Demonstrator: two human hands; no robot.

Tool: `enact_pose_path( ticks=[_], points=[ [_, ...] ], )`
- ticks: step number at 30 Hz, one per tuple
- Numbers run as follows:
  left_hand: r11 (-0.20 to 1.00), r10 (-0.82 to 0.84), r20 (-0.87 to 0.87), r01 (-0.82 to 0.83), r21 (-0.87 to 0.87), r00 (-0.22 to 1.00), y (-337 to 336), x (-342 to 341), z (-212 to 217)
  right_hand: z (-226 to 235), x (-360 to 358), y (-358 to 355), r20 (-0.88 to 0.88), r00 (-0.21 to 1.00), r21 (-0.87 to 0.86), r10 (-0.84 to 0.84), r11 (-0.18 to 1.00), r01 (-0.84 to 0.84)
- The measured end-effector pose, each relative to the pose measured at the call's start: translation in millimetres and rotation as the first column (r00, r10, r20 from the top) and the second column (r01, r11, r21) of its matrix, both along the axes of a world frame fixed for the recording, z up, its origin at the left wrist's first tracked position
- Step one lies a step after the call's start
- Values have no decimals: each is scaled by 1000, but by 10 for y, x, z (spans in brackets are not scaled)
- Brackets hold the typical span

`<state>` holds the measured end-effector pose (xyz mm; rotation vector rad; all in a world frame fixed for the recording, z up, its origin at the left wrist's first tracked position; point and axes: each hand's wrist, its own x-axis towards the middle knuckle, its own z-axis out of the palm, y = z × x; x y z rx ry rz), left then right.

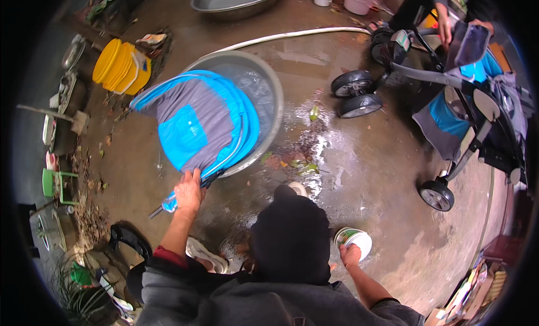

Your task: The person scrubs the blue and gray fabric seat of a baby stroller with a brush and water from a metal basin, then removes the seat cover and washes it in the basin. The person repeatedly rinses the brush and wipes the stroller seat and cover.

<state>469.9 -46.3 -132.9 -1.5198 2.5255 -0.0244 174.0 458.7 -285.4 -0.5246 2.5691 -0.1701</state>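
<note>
The left hand [189,192] clenches the blue-grey stroller seat cover's [196,124] near edge, its length running away over the basin [273,96], while the right hand [349,254] grasps a white container [355,238].

Head view, single: wide fisheye worn on the person's head, facing steeply down onto a wet concrete floor [359,174]. Near range; own forearms enter from the lower edge. Metal basin [268,87] at upper centre, stroller [466,101] at upper right. Edges bend toward the dark rim.
</note>
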Motion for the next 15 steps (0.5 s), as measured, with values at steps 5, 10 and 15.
enact_pose_path(
  ticks=[5, 10, 15],
  points=[
    [985, -169, -18, 169, -12, 985, -351, 221, 1076, 405, -403, -383, 299, 948, 328, 107, 921, -208],
    [961, -256, -9, 253, -115, 967, -994, 391, 2084, 1149, -871, -1145, 341, 755, 328, 560, 682, -654],
    [982, -159, -180, 137, -130, 971, -1408, 285, 2503, 1155, -859, -3155, 70, 743, -498, 666, 669, -552]
  ],
)
